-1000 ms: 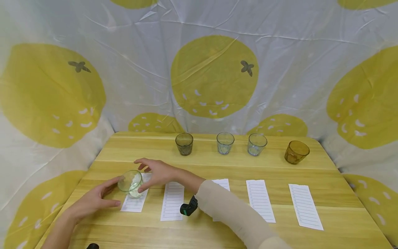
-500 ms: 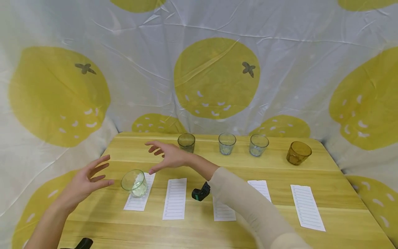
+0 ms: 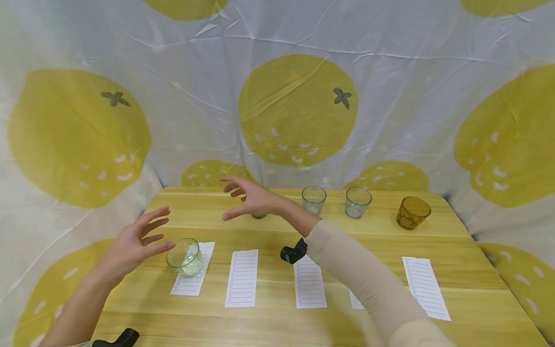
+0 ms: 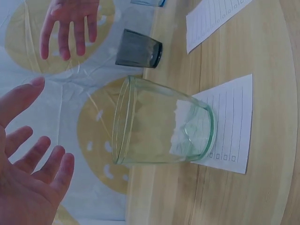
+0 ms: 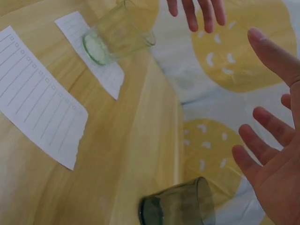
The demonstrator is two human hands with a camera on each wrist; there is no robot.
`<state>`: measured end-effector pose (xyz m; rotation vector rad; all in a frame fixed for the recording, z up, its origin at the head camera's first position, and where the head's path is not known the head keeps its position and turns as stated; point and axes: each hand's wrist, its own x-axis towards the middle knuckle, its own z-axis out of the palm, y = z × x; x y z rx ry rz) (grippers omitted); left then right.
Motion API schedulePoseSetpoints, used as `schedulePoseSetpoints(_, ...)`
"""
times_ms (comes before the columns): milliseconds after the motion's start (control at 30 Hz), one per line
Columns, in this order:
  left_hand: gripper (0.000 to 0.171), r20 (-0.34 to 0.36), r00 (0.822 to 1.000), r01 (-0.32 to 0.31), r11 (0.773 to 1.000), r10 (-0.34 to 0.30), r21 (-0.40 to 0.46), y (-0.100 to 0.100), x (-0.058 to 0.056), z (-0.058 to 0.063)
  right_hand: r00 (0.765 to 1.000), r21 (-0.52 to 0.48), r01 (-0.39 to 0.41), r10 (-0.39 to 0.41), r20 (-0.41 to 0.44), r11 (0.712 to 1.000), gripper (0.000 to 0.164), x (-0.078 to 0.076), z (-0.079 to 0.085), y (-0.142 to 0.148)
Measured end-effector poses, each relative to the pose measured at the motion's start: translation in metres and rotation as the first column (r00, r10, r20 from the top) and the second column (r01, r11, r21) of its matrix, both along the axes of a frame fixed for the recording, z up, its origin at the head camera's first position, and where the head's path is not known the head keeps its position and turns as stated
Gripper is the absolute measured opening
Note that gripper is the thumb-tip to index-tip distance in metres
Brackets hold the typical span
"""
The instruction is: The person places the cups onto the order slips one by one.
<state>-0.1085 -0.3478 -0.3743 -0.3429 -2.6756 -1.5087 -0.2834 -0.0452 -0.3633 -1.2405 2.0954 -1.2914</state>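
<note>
A pale green glass (image 3: 186, 260) stands upright on the leftmost lined paper slip (image 3: 185, 289). My left hand (image 3: 133, 246) hovers just left of it, fingers spread and holding nothing; in the left wrist view a gap separates the fingers from the glass (image 4: 164, 122). Farther back, my right hand (image 3: 253, 198) is in the air with fingers loosely extended and nothing in them. It covers most of a smoky grey glass in the head view. That grey glass (image 5: 178, 206) shows below the right hand in the right wrist view.
Two clear bluish glasses, one (image 3: 314, 200) left of the other (image 3: 358, 202), and an amber glass (image 3: 413, 213) stand along the table's back. More lined slips (image 3: 242, 278) lie in a row in front; my right sleeve (image 3: 355, 274) partly covers one. A lemon-print curtain (image 3: 299, 29) hangs behind.
Both hands have come away from the green glass, which stays on its slip. My right hand has moved back and right toward the grey glass; the left has lifted.
</note>
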Motion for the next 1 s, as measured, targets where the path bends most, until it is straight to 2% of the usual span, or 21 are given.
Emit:
schedulePoseSetpoints(333, 0.079, -0.050, 0.998, 0.039, 0.999, -0.037, 0.025, 0.028, -0.002, -0.001, 0.992, -0.020, 0.124, -0.124, 0.013, 0.992, 0.099, -0.024, 0.004, 0.021)
schedulePoseSetpoints(600, 0.078, -0.068, 0.992, 0.108, 0.993, -0.104, 0.045, 0.058, 0.001, -0.005, 0.956, -0.027, 0.292, -0.292, 0.009, 0.956, 0.094, -0.040, -0.009, 0.032)
schedulePoseSetpoints(733, 0.078, -0.077, 0.986, 0.152, 0.987, -0.148, 0.049, 0.073, 0.005, -0.014, 0.939, -0.022, 0.343, -0.342, 0.022, 0.939, 0.096, -0.047, -0.024, 0.034)
schedulePoseSetpoints(833, 0.079, -0.071, 0.981, 0.184, 0.982, -0.181, 0.050, 0.082, 0.010, -0.025, 0.936, -0.011, 0.351, -0.351, 0.022, 0.936, 0.099, -0.050, -0.036, 0.031)
schedulePoseSetpoints(1000, 0.080, -0.030, 0.983, 0.180, 0.984, -0.179, 0.020, 0.095, 0.018, -0.045, 0.928, -0.036, 0.372, -0.372, -0.001, 0.928, 0.099, -0.051, -0.055, 0.025)
